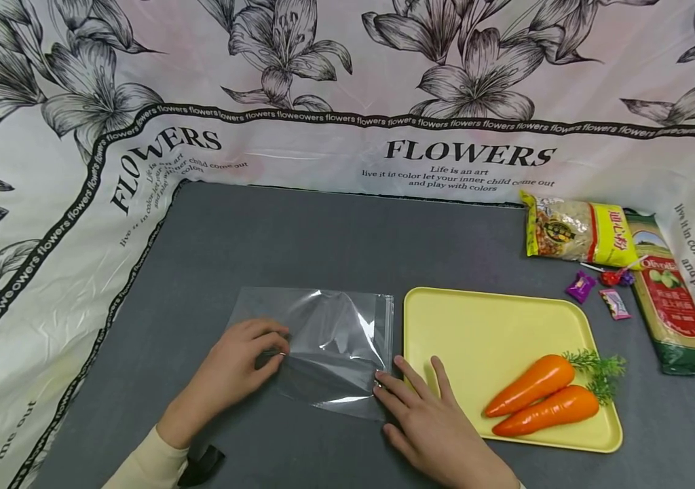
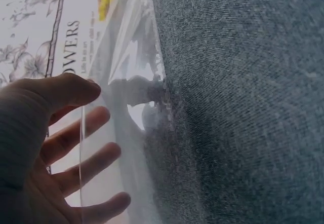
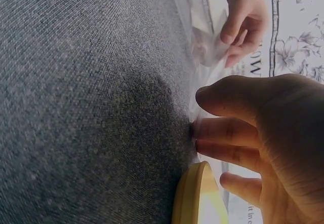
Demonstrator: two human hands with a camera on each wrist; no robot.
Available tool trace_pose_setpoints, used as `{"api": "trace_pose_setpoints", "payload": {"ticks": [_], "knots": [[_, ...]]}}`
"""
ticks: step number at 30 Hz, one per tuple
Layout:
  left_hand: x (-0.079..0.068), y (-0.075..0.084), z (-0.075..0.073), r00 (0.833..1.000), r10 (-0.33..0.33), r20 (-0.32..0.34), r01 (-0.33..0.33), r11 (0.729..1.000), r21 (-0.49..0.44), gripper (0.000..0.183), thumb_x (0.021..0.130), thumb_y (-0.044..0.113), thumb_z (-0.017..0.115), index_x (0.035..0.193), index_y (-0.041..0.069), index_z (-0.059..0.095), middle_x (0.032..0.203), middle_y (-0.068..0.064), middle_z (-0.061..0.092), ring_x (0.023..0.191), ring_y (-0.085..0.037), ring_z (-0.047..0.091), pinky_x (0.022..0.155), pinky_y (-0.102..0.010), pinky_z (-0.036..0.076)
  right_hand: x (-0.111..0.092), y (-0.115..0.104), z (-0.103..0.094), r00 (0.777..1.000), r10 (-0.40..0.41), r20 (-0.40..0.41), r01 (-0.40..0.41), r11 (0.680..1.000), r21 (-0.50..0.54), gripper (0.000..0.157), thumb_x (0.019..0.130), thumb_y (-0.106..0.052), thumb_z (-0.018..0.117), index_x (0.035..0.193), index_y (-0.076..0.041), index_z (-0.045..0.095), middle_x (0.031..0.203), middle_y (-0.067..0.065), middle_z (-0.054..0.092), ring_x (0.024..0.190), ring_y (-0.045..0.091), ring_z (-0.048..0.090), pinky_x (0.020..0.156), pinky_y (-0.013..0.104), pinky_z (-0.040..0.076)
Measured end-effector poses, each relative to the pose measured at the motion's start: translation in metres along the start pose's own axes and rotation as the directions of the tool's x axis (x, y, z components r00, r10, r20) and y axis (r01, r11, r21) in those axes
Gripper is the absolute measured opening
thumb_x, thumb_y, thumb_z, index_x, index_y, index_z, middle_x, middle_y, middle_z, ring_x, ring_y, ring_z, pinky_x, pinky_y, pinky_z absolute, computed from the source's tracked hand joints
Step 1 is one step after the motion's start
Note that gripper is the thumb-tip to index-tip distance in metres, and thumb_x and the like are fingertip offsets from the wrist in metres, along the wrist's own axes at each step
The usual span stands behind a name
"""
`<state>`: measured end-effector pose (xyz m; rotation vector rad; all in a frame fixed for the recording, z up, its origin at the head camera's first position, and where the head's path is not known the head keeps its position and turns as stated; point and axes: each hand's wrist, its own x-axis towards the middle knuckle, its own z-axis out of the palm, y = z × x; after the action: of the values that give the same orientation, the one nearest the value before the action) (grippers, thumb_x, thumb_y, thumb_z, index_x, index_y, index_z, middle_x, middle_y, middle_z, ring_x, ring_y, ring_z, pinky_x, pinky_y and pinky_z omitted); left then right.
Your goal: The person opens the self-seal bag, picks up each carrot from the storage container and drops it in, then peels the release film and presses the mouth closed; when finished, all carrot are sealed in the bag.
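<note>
A clear plastic bag (image 1: 335,339) lies on the grey table, its sealed strip toward the right. My left hand (image 1: 240,363) pinches the bag's film near its left side. Seen from the left wrist, the thumb (image 2: 83,89) is in front of the film and the other fingers show through it. With fingers spread, my right hand (image 1: 429,424) rests its fingertips on the bag's right edge. That hand lies beside the yellow tray (image 1: 463,309), partly over its near left corner. Two orange carrots (image 1: 533,386) with green tops lie on the tray.
At the right are a yellow noodle packet (image 1: 579,227), a green and red Olivoila package (image 1: 671,299), a purple candy (image 1: 581,286), a pink candy (image 1: 615,303) and a red lollipop (image 1: 611,277). A flower-printed cloth (image 1: 323,156) borders the grey table. A black strap (image 1: 201,467) hangs by the left sleeve.
</note>
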<state>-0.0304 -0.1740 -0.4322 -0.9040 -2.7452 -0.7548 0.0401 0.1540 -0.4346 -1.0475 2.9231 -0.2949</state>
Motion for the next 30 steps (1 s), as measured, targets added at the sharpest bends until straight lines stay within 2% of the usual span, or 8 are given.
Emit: {"api": "trace_pose_setpoints", "payload": {"ticks": [7,10,14,17,20,22,26,30], "knots": [[-0.002,-0.001,-0.001,0.996,-0.08,-0.026,0.075,0.986,-0.147,0.015,0.08,0.014,0.076,0.086,0.024,0.067,0.112,0.009,0.062,0.105,-0.011,0.057,0.078,-0.034,0.052,0.001,0.0,0.0,1.0,0.005,0.025,-0.005,1.0,-0.004,0.049,0.087,-0.041,0.062,0.13,-0.018,0.058,0.143,-0.005,0.043,0.14,0.027,0.023,0.107,0.064,0.001],[-0.001,0.0,-0.002,0.996,-0.086,-0.019,0.081,0.984,-0.159,0.013,0.08,0.015,0.076,0.086,0.024,0.067,0.112,0.008,0.062,0.104,-0.011,0.057,0.078,-0.034,0.052,0.001,0.0,-0.001,1.0,0.002,0.016,-0.002,1.0,-0.003,0.049,0.086,-0.04,0.063,0.13,-0.017,0.059,0.142,-0.005,0.044,0.139,0.027,0.024,0.107,0.064,0.001],[0.002,0.003,-0.002,0.998,-0.054,0.034,0.055,0.998,-0.036,0.012,0.082,0.021,0.074,0.092,0.023,0.066,0.116,0.003,0.061,0.111,-0.018,0.054,0.092,-0.042,0.044,0.001,0.001,-0.001,1.0,-0.012,-0.006,0.012,1.0,-0.009,0.049,0.086,-0.04,0.064,0.129,-0.017,0.059,0.141,-0.003,0.046,0.139,0.027,0.024,0.107,0.065,0.003],[0.006,0.01,0.003,0.994,-0.004,0.106,-0.005,0.996,0.093,0.027,0.083,0.03,0.072,0.108,0.022,0.066,0.126,-0.002,0.056,0.12,-0.025,0.047,0.099,-0.049,0.036,0.002,0.001,0.0,0.999,-0.024,-0.022,0.024,1.0,-0.021,0.048,0.085,-0.04,0.064,0.127,-0.017,0.06,0.139,-0.002,0.048,0.139,0.027,0.025,0.106,0.065,0.005],[0.013,0.019,0.012,0.98,0.049,0.192,-0.082,0.983,0.167,0.046,0.084,0.042,0.069,0.126,0.024,0.058,0.138,-0.004,0.047,0.128,-0.028,0.04,0.101,-0.051,0.033,0.002,0.001,0.0,0.999,-0.032,-0.03,0.031,0.999,-0.033,0.048,0.084,-0.04,0.065,0.126,-0.017,0.061,0.137,-0.001,0.049,0.139,0.028,0.025,0.105,0.066,0.007],[0.017,0.025,0.019,0.968,0.076,0.239,-0.124,0.974,0.19,0.053,0.084,0.047,0.067,0.131,0.026,0.054,0.142,-0.004,0.042,0.13,-0.029,0.037,0.101,-0.052,0.033,0.002,0.001,0.0,0.999,-0.035,-0.027,0.033,0.999,-0.041,0.047,0.084,-0.04,0.065,0.125,-0.017,0.062,0.136,-0.002,0.05,0.139,0.028,0.025,0.105,0.066,0.008],[0.02,0.031,0.03,0.952,0.077,0.297,-0.147,0.964,0.223,0.057,0.084,0.053,0.063,0.132,0.026,0.053,0.143,-0.004,0.04,0.133,-0.029,0.034,0.099,-0.052,0.035,0.002,-0.001,0.0,0.999,-0.036,-0.008,0.035,0.998,-0.047,0.045,0.084,-0.041,0.064,0.123,-0.019,0.063,0.135,-0.004,0.051,0.14,0.029,0.023,0.105,0.066,0.007],[0.019,0.031,0.034,0.962,0.056,0.269,-0.118,0.968,0.22,0.039,0.084,0.044,0.067,0.119,0.026,0.061,0.138,-0.002,0.046,0.13,-0.028,0.038,0.097,-0.049,0.037,0.002,-0.002,0.0,0.999,-0.034,0.006,0.034,0.998,-0.043,0.045,0.085,-0.041,0.064,0.124,-0.019,0.062,0.136,-0.005,0.05,0.14,0.029,0.022,0.105,0.066,0.006]]}}
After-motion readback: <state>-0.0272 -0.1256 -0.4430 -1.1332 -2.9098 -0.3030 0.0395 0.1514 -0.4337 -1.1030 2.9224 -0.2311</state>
